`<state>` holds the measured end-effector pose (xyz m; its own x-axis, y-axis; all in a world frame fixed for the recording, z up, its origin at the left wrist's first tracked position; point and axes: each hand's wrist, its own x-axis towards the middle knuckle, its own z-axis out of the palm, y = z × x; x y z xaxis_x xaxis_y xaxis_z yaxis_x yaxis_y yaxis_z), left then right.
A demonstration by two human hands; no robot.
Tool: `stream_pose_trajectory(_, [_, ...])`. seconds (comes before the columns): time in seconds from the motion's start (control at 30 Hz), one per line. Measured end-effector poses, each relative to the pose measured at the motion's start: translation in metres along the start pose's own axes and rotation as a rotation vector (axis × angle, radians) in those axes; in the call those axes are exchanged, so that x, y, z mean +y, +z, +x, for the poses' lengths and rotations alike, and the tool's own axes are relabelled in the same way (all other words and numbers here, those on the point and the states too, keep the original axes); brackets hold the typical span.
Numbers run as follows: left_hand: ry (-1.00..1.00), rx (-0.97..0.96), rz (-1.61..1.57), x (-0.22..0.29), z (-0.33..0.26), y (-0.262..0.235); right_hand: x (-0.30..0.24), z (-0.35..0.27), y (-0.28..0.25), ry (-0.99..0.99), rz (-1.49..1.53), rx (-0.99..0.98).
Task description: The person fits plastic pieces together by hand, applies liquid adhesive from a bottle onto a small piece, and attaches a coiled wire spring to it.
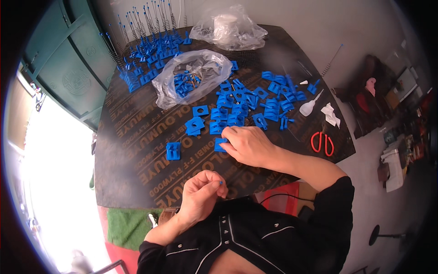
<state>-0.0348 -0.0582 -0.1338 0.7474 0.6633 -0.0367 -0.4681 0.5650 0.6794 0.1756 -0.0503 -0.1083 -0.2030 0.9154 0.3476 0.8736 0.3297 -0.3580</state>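
Note:
My left hand (200, 192) is closed near the table's front edge, thumb and forefinger pinched on a small blue piece (221, 182); only its tip shows. Farther out, my right hand (248, 144) reaches down with bent fingers closed on the edge of a blue plastic bracket (220, 145) lying on the table. Its fingers partly cover that bracket. A separate blue bracket (173, 151) sits to the left. Just beyond my right hand spreads a cluster of blue brackets (239, 108), and flat blue plates with round holes (195, 125) lie left of it.
An open plastic bag (166, 91) holds small blue and brass-coloured parts. Finished-looking blue pieces with upright springs (148, 48) crowd the far left. Red-handled scissors (322, 143), a white squeeze bottle (310, 106) and crumpled tissue (330, 115) lie right. Another bag (228, 34) stands at the back.

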Motion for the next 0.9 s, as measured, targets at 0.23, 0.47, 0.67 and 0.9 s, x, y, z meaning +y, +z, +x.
stream_pose_trajectory(0.23, [-0.007, -0.019, -0.022, 0.0, 0.002, -0.001, 0.016, 0.014, 0.007, -0.025, -0.043, 0.026])
stream_pose_trajectory(0.47, [-0.011, -0.015, -0.008, 0.001, 0.001, 0.0, 0.028, 0.03, 0.011, -0.036, -0.051, 0.055])
stream_pose_trajectory(0.67, [-0.011, -0.01, 0.0, 0.001, 0.001, 0.001, 0.022, 0.028, 0.003, 0.005, -0.056, 0.066])
stream_pose_trajectory(0.9, [-0.007, 0.011, -0.011, 0.001, 0.001, 0.003, 0.007, -0.028, -0.042, 0.082, -0.049, 0.287])
